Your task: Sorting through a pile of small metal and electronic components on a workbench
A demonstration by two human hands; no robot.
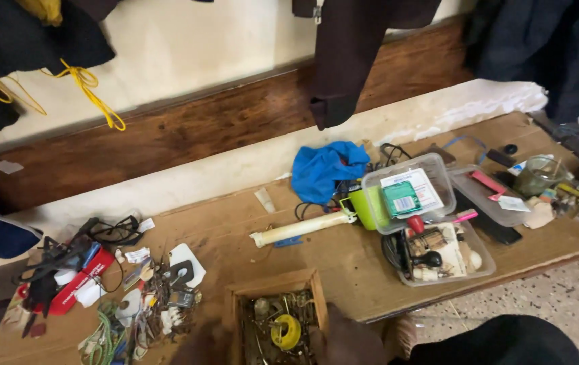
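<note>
With the left hand [205,341] and right hand [350,341] pressed against the sides of the small open wooden box [277,318] of metal oddments at the bench's near edge, finger closure indiscernible, a jolt might spill its yellow reel [286,331].

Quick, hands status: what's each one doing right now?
Left hand: blurred, at the left side of the wooden box; grip cannot be told.
Right hand: blurred, at the box's right side; cannot be told.

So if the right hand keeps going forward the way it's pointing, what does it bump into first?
Probably the wooden box: the blurred right hand already rests against its right wall. Beyond lies bare tabletop, though depth is unclear.
</note>
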